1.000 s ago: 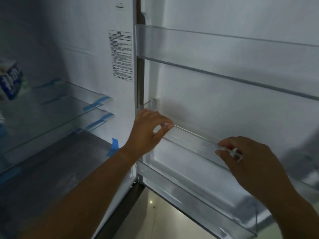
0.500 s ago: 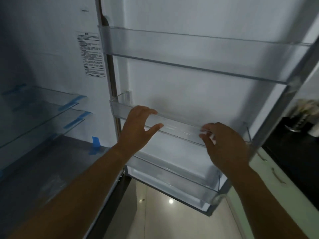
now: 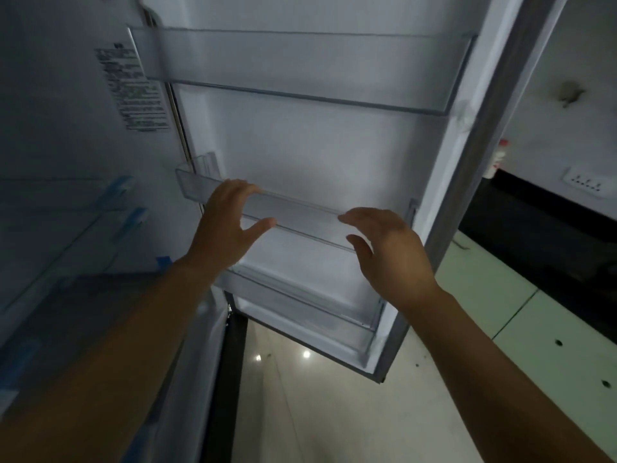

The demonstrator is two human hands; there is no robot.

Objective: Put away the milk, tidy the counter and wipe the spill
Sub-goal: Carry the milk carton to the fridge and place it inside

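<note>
The fridge door [image 3: 334, 145] stands open in front of me, its inner side white. A clear middle door shelf [image 3: 300, 217] crosses it. My left hand [image 3: 227, 225] rests on the shelf's left part, fingers over the top rail and thumb spread below. My right hand [image 3: 390, 252] hovers just off the shelf's right end, fingers apart and holding nothing. The milk carton is out of view.
A clear upper door bin [image 3: 300, 65] and a lower door bin [image 3: 307, 309] are fixed to the door. Glass fridge shelves [image 3: 66, 235] with blue tape lie to the left. At right are a black counter [image 3: 541, 222], pale green cabinet fronts [image 3: 500, 295] and a white bottle [image 3: 497, 158].
My view swung right, so the milk carton on the fridge shelf left the frame. Both hands loosened from pinching the middle door shelf; the right hand now hangs free of it.
</note>
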